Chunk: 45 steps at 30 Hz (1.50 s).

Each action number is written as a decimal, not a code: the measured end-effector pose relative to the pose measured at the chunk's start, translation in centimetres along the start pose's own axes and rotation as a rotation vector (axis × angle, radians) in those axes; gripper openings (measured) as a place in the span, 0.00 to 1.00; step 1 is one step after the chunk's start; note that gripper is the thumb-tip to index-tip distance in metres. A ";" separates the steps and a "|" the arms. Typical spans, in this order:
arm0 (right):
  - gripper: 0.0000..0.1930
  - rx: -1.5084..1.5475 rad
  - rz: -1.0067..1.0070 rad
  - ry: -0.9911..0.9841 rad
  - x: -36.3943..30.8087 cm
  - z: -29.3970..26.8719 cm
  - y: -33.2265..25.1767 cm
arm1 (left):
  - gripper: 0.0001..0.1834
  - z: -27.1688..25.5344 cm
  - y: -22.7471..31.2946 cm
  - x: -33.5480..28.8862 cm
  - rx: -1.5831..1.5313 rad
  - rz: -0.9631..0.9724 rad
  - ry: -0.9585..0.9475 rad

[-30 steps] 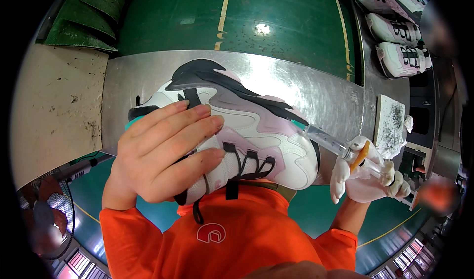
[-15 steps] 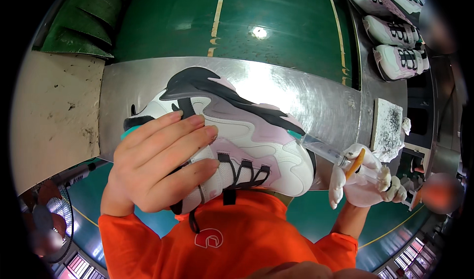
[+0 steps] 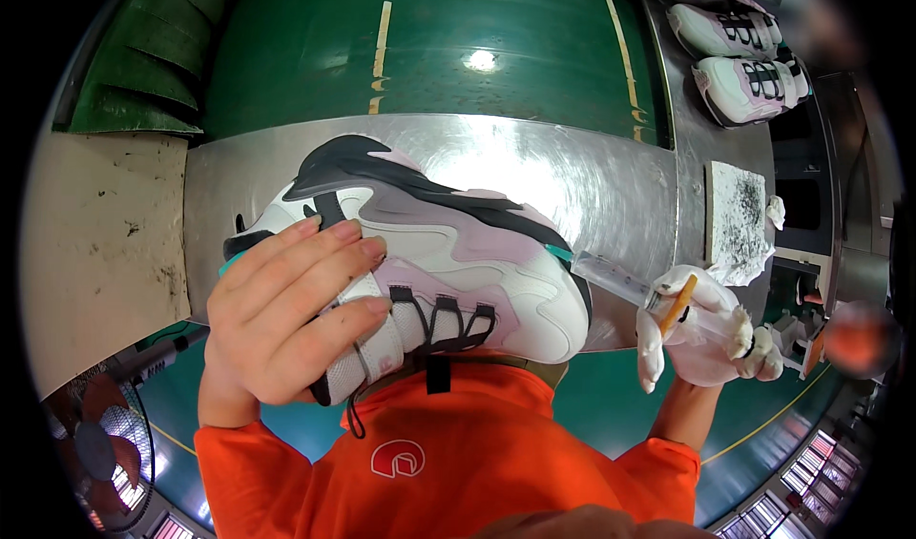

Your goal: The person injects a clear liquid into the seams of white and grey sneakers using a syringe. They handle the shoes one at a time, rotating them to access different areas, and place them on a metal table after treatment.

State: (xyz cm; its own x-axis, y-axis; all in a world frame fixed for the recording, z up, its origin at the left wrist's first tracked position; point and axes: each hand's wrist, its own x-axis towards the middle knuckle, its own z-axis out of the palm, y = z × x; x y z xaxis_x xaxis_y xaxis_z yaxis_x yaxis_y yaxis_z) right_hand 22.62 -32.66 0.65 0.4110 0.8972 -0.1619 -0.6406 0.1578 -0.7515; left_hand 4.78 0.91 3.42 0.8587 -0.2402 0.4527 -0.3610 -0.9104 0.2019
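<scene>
A white, lilac and black sneaker (image 3: 448, 224) is held on its side, its sole turned away from me and its laced upper towards my body. My bare left hand (image 3: 296, 310) grips it round the ankle and heel, fingers spread over the side. My right hand (image 3: 701, 334), in a white glove, is closed on a clear syringe (image 3: 611, 279). The syringe's tip is at the edge of the sole by the toe; whether it touches I cannot tell. A thin orange stick (image 3: 678, 306) is also between the gloved fingers.
Under the sneaker is a shiny metal ledge (image 3: 630, 176), with a green conveyor belt (image 3: 496, 24) beyond. Several similar sneakers (image 3: 749, 86) stand at the far right. Near them lies a black-smudged white pad (image 3: 737, 210). A beige board (image 3: 110, 234) and a fan (image 3: 95, 448) are at left.
The whole view has shifted a little, so the sneaker and its surroundings appear further left. Both hands keep their hold, and the syringe stays by the toe.
</scene>
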 end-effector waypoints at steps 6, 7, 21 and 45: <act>0.59 0.028 -0.060 -0.035 -0.3 0.1 0.3 | 0.10 -0.3 0.5 0.3 -0.044 -0.033 -0.011; 0.59 0.030 -0.048 -0.033 -0.5 -0.1 0.3 | 0.11 -0.4 0.7 0.4 -0.041 -0.045 -0.016; 0.63 0.230 -0.099 -0.069 -2.8 -2.6 3.2 | 0.28 1.1 6.7 -3.0 0.192 -0.174 0.025; 0.64 0.474 -0.488 0.019 -7.4 0.0 12.4 | 0.30 3.8 12.1 -5.1 0.437 -0.171 0.072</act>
State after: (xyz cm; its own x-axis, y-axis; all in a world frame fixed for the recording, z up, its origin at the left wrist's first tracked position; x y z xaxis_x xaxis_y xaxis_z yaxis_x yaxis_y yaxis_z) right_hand 11.66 -37.30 -7.44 0.7337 0.6706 0.1095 -0.5923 0.7101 -0.3807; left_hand -2.64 -10.16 0.25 0.8594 -0.0648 0.5072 -0.0167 -0.9950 -0.0989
